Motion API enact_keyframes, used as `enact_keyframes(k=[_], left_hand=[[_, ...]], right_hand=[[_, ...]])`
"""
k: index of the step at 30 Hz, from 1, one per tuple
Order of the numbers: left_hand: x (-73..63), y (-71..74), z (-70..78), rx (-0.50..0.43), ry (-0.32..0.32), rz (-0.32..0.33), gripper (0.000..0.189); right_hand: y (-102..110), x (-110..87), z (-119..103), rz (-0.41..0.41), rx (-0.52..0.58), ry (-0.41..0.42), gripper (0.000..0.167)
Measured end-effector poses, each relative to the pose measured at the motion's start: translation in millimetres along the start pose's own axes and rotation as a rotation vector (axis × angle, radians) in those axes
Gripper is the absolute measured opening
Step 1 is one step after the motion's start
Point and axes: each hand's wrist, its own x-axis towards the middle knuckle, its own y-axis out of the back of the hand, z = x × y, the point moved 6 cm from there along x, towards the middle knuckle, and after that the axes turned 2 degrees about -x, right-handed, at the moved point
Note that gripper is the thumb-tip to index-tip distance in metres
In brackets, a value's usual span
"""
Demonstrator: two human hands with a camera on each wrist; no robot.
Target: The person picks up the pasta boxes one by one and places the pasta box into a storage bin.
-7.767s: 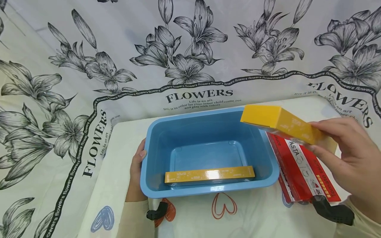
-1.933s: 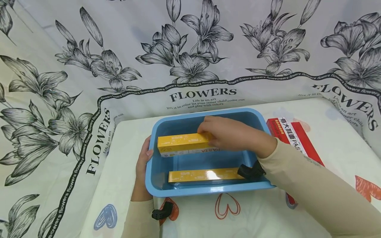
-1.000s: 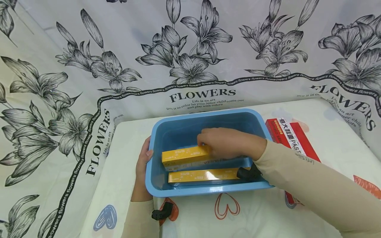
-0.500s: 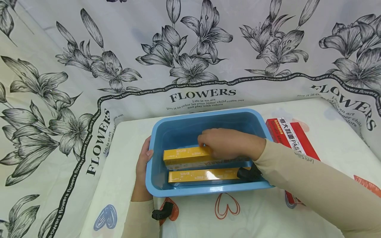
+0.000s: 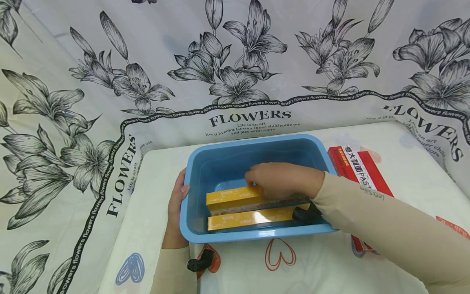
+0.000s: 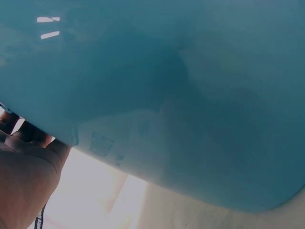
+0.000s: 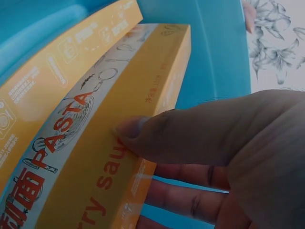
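Yellow pasta box (image 5: pixel 229 196): inside blue bin (image 5: pixel 257 234), lying lengthwise just beyond second yellow box (image 5: pixel 249 218). Right hand (image 5: pixel 280 179) pinches it, thumb on printed face. Left hand (image 5: pixel 177 198) holds bin's left end, thumb at rim. Red pasta packaging (image 5: pixel 361 169) on worktop (image 5: pixel 154 183), right of bin, partly behind right sleeve (image 5: pixel 389 224).

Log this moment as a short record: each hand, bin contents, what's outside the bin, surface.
Left hand: grips the left side of the blue bin
Right hand: holds a yellow pasta box inside the bin
Bin contents: that box, plus a second yellow box on its near side
Outside: red packaging at right, partly behind the right sleeve; count unclear
Surface: pale cloth with heart drawings
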Motion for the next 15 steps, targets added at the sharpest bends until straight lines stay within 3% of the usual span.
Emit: enact_keyframes(k=[12,15], left_hand=[[2.5,-0.6,1.1,-0.081,-0.016,-0.056,0.073],[3.0,0.6,0.9,-0.062,-0.017,-0.05,0.074]], right_hand=[[-3.4,-0.5,-0.1,-0.037,0.037,0.005,0.031],[-4.6,-0.6,-0.1,-0.053,0.049,0.003,0.03]])
